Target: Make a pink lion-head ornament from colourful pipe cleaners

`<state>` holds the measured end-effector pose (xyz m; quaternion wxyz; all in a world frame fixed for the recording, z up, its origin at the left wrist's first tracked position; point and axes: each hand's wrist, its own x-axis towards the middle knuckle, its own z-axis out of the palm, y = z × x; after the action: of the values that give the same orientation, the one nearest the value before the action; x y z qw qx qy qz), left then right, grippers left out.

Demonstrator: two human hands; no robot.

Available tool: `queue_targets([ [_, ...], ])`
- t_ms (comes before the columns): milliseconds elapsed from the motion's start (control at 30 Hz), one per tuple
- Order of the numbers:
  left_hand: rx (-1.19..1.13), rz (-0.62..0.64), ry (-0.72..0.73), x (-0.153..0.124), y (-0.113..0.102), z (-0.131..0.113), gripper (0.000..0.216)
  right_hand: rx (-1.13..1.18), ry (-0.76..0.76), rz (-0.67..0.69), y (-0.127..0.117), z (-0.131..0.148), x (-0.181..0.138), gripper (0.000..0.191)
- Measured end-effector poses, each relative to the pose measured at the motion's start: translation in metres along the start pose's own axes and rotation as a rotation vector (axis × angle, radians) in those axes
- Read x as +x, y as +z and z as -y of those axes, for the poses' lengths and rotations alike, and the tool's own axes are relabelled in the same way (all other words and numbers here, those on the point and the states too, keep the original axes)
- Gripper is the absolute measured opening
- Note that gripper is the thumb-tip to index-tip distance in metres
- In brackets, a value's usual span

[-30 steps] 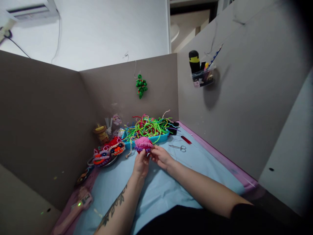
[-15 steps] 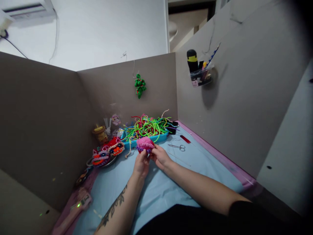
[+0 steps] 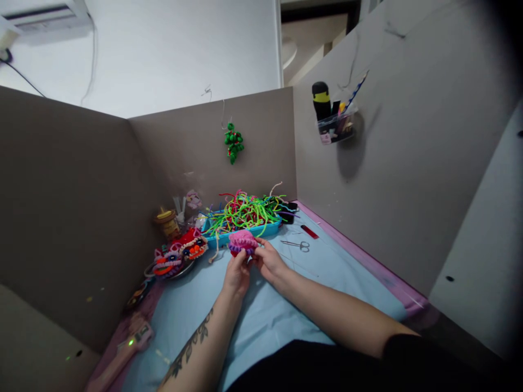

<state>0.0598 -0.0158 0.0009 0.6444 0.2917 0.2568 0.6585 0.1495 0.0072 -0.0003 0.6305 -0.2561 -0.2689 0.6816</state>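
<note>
Light-blue cloth (image 3: pixel 281 321) covers the bench (image 3: pixel 392 287), leaving a pink border exposed along the right edge. At near left, a pale-pink device (image 3: pixel 141 336) shows a lit green indicator. Forward of it, at bench center, the pink-and-purple textured piece (image 3: pixel 243 238) is held above the cloth. Left hand (image 3: pixel 237 272): grasping the lower side of the piece, thumb on its front. Right hand (image 3: pixel 269 262): gripping its right edge with the fingertips. Scissors (image 3: pixel 304 246) lie to the right, with a red flat item (image 3: pixel 309 232) just beyond. At left, a bowl (image 3: pixel 186 271) carries colorful textured pieces (image 3: pixel 167 264). Behind the held piece, a blue tray (image 3: pixel 267 231) contains tangled multicolored cords (image 3: pixel 249 211). Farther back, a green ornament (image 3: pixel 233 142) hangs against the gray partition (image 3: pixel 261 136).
</note>
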Motion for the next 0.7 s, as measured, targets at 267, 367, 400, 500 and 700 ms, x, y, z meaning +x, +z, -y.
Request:
queue_targets([
  [267, -0.016, -0.020, 0.008, 0.002, -0.002, 0.000, 0.022, -0.069, -0.033, -0.052, -0.002, -0.004, 0.002, 0.050],
  [367, -0.064, -0.070, -0.015, 0.004, -0.001, -0.001, 0.014, -0.060, -0.063, -0.032, -0.002, -0.005, 0.002, 0.049],
  [400, -0.088, -0.092, -0.024, 0.004, -0.001, -0.002, 0.011, -0.058, -0.064, -0.019, -0.002, -0.005, 0.001, 0.049],
  [500, -0.144, -0.139, -0.057, 0.005, 0.000, -0.005, 0.005, -0.055, -0.049, 0.004, -0.001, -0.005, 0.000, 0.051],
  [700, -0.187, -0.172, -0.094, 0.004, 0.004, -0.010, 0.011, -0.050, -0.049, 0.040, -0.001, -0.002, -0.002, 0.054],
])
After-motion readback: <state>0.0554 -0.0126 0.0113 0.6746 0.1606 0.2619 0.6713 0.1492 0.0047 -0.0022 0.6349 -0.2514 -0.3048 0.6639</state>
